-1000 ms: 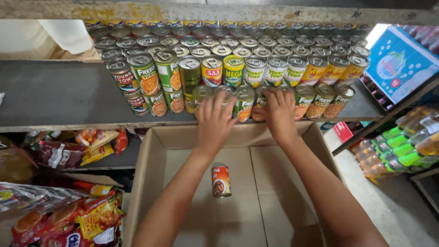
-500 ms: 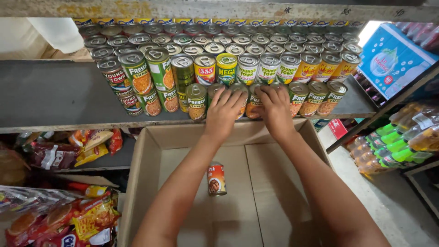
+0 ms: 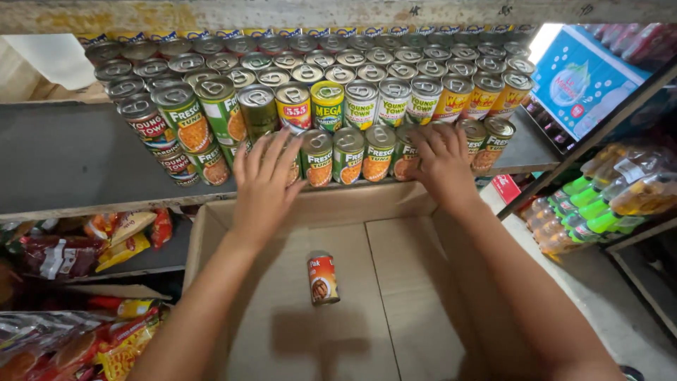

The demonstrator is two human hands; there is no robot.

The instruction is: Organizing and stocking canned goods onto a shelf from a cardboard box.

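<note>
Both hands rest against the front row of cans on a dark grey shelf, and that row is the landmark here. The cans stand upright, packed side by side along the shelf's front lip, with green and orange labels and silver pull-tab lids. The left hand lies at the row's left end, fingers spread and loose, fingertips touching the can faces without closing round any of them. The right hand presses flat on the cans toward the row's right end, fingers also extended and unclenched. Behind the row, more tins are stacked in tight ranks that run back under the shelf above, with red, yellow, green and white labels. Just below and in front of the row sits an open cardboard box; a single small can with a red and orange label lies on its side on the box floor, well apart from both hands. Left of the row and lower down, snack packets crowd a lower shelf. To the right of the row, bottled drinks with green caps lie on a rack, and a blue carton leans above them.
</note>
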